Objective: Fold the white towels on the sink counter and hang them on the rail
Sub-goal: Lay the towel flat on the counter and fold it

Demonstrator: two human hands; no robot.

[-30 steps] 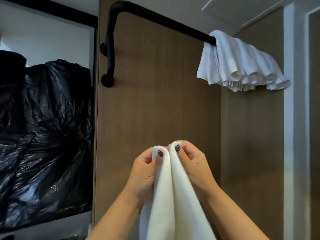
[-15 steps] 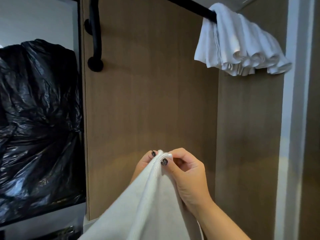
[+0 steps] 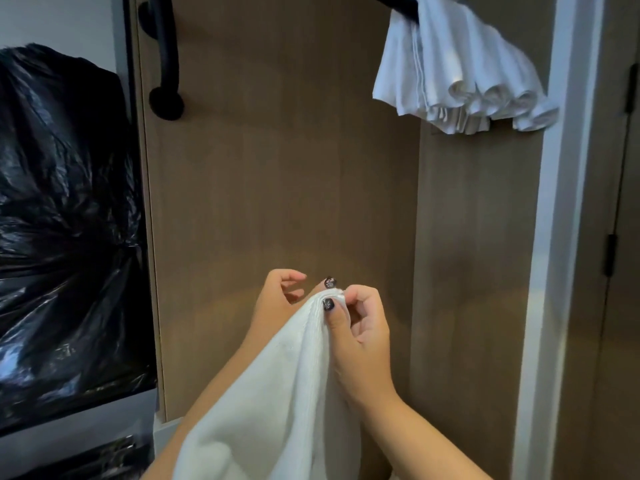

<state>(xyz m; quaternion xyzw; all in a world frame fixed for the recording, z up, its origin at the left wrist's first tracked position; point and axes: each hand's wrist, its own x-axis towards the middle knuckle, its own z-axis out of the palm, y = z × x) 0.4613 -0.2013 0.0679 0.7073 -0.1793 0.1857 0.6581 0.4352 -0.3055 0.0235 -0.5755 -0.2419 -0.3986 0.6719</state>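
Our right hand [image 3: 360, 336] pinches the white towel's [image 3: 277, 403] top corners; our left hand [image 3: 277, 299], just beside, pinches them too. We read no writing.

Black rail [image 3: 403, 2] high on wood panel [image 3: 284, 174], bunched white towels [image 3: 464, 71] draped over it

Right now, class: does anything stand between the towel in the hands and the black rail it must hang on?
Nothing visible does. The towel, pinched by the right hand, hangs before bare wood panel, with open space up to the rail. Hung towels already occupy the rail's visible right part.
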